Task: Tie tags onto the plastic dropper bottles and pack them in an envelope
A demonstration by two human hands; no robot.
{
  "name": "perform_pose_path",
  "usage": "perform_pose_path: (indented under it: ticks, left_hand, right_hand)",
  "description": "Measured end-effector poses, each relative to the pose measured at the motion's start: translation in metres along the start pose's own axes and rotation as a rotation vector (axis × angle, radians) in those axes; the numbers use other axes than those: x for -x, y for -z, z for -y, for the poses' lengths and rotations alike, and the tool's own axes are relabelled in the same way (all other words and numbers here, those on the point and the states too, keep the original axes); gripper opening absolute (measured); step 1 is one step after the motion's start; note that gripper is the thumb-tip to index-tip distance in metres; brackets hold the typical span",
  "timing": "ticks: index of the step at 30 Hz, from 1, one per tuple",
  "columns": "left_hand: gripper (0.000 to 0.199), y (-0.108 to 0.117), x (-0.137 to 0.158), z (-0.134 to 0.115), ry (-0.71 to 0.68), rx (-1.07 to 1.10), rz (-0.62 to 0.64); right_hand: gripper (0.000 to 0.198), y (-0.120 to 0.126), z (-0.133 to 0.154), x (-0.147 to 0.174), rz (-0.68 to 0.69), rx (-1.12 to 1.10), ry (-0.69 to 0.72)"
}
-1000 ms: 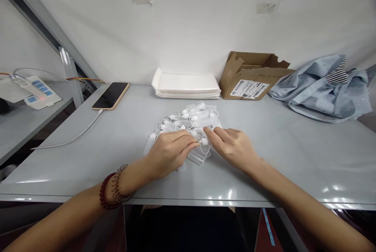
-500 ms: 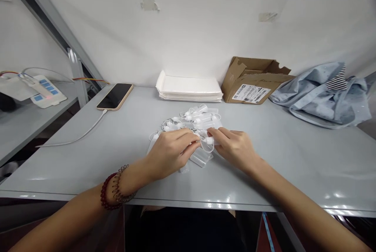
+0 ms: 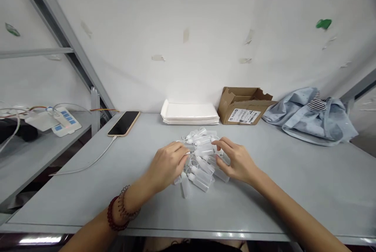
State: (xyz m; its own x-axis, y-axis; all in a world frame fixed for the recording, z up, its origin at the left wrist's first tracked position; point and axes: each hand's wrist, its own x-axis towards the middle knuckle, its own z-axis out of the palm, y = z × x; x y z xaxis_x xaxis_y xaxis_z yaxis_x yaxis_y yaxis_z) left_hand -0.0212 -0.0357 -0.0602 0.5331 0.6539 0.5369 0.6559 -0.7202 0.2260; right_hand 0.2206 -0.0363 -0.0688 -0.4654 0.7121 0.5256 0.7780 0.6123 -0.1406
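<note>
A loose heap of small clear plastic squeeze bottles (image 3: 201, 175), with white caps and looped cap straps, lies on the grey table. At the heap's left side is my left hand (image 3: 169, 164), its fingers closed on a squeeze bottle (image 3: 190, 148) that they partly hide. Over the right side of the heap hovers my right hand (image 3: 237, 160), thumb and fingers apart, with nothing held between them. Several bottles lie between the two hands, pointing different ways.
Behind the heap sits a stack of white envelopes (image 3: 190, 114), beside an open cardboard box (image 3: 243, 107). A light blue cloth bag (image 3: 311, 116) is at the right. A phone (image 3: 125, 123) with a white cable lies left; a power strip (image 3: 66, 120) rests on the side shelf.
My right hand has let go of the bottle it held and opened. My hands have moved apart, uncovering more of the heap. The camera view has tilted upward.
</note>
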Motion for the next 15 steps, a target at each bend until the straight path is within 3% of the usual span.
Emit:
perform_pose_path:
  ticks: [5, 9, 15]
  left_hand:
    - [0.025, 0.004, -0.002, 0.010, 0.184, 0.048, -0.001]
    - [0.028, 0.010, -0.005, 0.020, 0.318, 0.086, -0.027]
    - [0.027, 0.014, -0.006, 0.026, 0.356, 0.060, -0.081]
  right_hand:
    - [0.015, -0.003, -0.013, 0.002, -0.081, -0.064, -0.124]
    - [0.019, 0.000, -0.023, -0.006, -0.095, -0.067, -0.160]
    - [0.007, -0.013, -0.034, -0.068, -0.001, -0.073, -0.105]
